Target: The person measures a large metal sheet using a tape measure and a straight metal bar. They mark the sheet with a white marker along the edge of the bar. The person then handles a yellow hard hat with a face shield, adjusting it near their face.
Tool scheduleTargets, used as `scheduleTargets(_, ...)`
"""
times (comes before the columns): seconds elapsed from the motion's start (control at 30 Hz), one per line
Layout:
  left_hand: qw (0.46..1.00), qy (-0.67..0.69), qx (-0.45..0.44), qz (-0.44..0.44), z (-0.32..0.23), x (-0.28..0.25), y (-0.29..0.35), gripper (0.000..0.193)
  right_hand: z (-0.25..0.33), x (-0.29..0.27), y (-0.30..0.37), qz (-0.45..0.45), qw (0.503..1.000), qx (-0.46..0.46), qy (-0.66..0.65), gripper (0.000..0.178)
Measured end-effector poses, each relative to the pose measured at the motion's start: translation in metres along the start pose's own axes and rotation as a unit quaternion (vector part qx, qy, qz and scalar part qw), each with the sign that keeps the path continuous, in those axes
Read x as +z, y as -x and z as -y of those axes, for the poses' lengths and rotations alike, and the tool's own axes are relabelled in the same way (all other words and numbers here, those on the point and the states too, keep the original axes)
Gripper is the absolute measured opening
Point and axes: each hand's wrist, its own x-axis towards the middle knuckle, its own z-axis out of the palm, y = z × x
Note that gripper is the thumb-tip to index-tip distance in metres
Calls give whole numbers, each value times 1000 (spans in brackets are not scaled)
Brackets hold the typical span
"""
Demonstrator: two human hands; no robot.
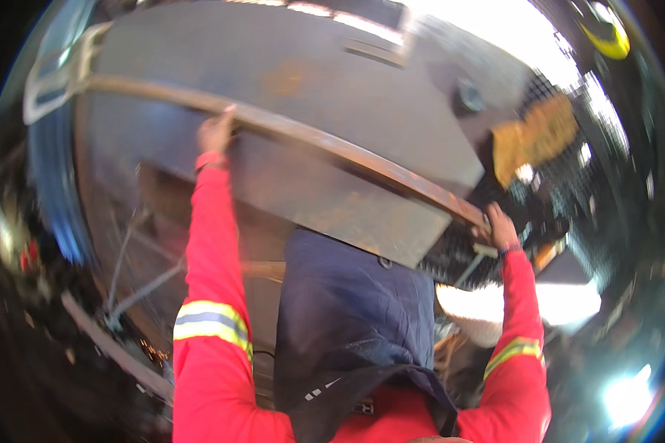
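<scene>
Bar (332, 145) slants from upper left to right of frame, across grey plate (391, 111). Hands wide apart, both clamped on bar: left hand (216, 134) left of centre, right hand (501, 226) at right end, probably for steady balance.

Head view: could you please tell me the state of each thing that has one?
Metal bar, held in both hands, slanting across the plate
Metal plate, flat, rust-stained
Left hand, gripping the bar
Right hand, gripping the bar's right end
Orange-brown piece, lying rumpled
Red sleeves, down to the wrists
</scene>
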Motion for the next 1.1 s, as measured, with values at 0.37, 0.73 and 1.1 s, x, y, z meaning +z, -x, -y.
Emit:
scheduleTargets(0.37, 999, 34, -39, 18, -13, 13, -10, 54, 0, 9, 9, -23, 999, 27, -14, 51)
scheduleTargets(0.73, 996, 37, 27, -74, 41, 4, -50, 46, 2, 11, 3, -59, 997, -12, -45, 50)
scheduleTargets(1.1, 993, 83, -32, -82, -2, 28, -1, 33, 3, 12, 5, -28, 999, 19, -30, 55)
